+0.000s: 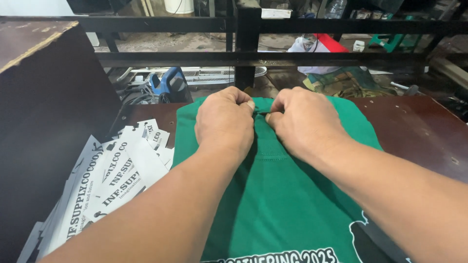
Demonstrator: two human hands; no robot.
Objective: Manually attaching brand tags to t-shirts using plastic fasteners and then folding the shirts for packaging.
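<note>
The green shirt (278, 195) lies flat on the dark brown table (419, 131), its long axis running straight away from the person: printed chest nearest the body, collar at the far end. Both hands meet at that collar, side by side and almost touching. The left hand (225, 122) is closed, thumb and fingers pinching the collar fabric just left of the shirt's midline; the right hand (304, 122) is closed in the same pinch just right of it. Neither hand is clearly nearer; both sit on the shirt's far edge, forearms crossing over its body. Left of the shirt, a heap of white printed labels (112, 180) overlaps the table edge
</note>
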